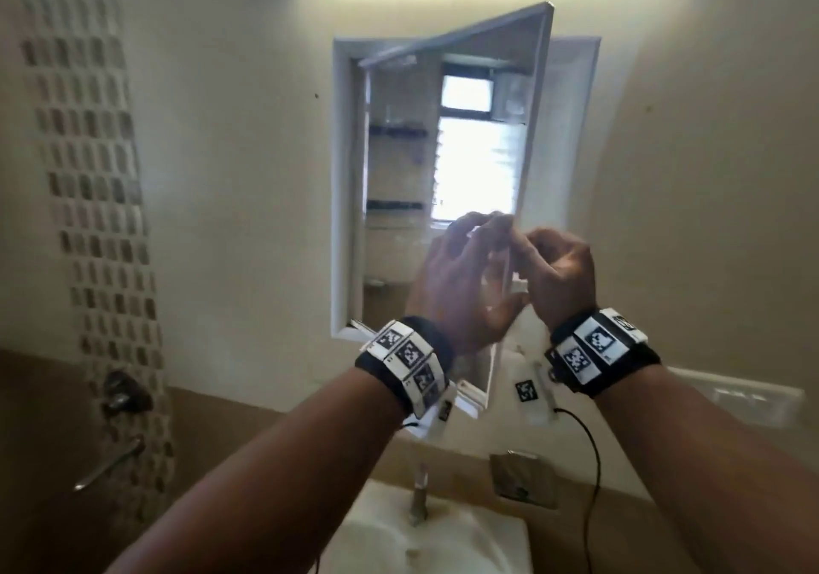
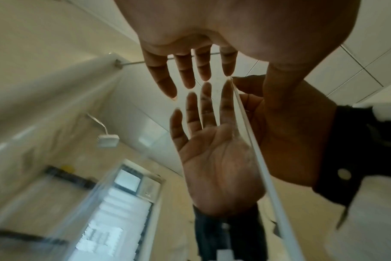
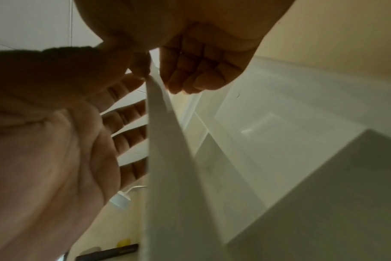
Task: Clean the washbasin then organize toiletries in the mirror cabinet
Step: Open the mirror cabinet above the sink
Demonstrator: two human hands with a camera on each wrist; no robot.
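Door (image 1: 483, 130) stands ajar above basin (image 1: 443, 538). Left hand (image 1: 461, 281) lies flat, fingers straight, on the glass; right hand (image 1: 554, 272) pinches the free edge. Swing slowly, supporting both faces

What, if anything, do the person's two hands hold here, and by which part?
The right hand grips the free edge of the mirror cabinet door, low down. The left hand lies flat with straight fingers on the mirror face, gripping nothing.
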